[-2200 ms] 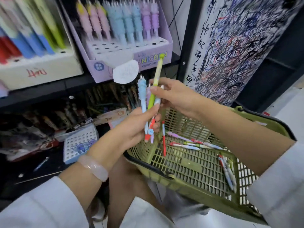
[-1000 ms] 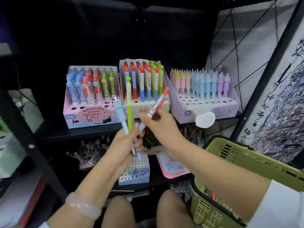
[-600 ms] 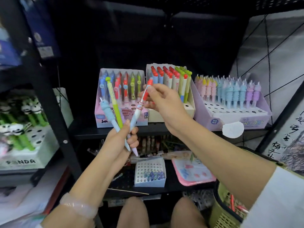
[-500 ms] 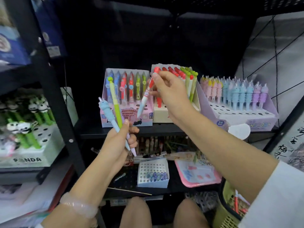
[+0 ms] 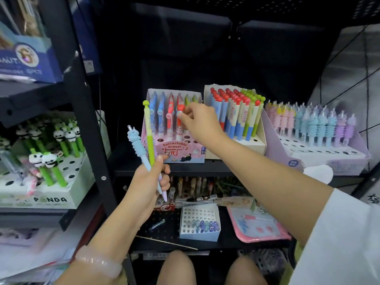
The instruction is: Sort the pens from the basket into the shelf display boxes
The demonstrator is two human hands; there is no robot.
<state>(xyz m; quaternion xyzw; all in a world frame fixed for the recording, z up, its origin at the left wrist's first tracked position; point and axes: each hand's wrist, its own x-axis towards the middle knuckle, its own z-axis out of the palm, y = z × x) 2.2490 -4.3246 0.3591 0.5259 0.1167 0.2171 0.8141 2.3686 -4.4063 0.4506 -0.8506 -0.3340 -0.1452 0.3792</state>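
My left hand (image 5: pixel 148 182) grips two pens upright in front of the shelf: a pale blue unicorn pen (image 5: pixel 136 145) and a yellow-green pen (image 5: pixel 149 132) with a round green cap. My right hand (image 5: pixel 197 122) reaches over the pink "Retractable eraser" display box (image 5: pixel 176 151) and pinches the top of a red pen (image 5: pixel 179 122) standing in one of its holes. Blue, red and green pens fill the back rows of that box. Beside it stand a cream box (image 5: pixel 234 145) of red- and green-capped pens and a lilac unicorn box (image 5: pixel 320 155).
A black shelf post (image 5: pixel 82 112) rises left of my left hand, with a panda pen box (image 5: pixel 41 194) beyond it. On the lower shelf lie a small white holed box (image 5: pixel 199 231) and a pink tray (image 5: pixel 259 229). My knees show below.
My right hand carried the red pen from beside my left hand up to the shelf and down into the pink box. My left hand kept the blue and green pens. The view rose from the basket.
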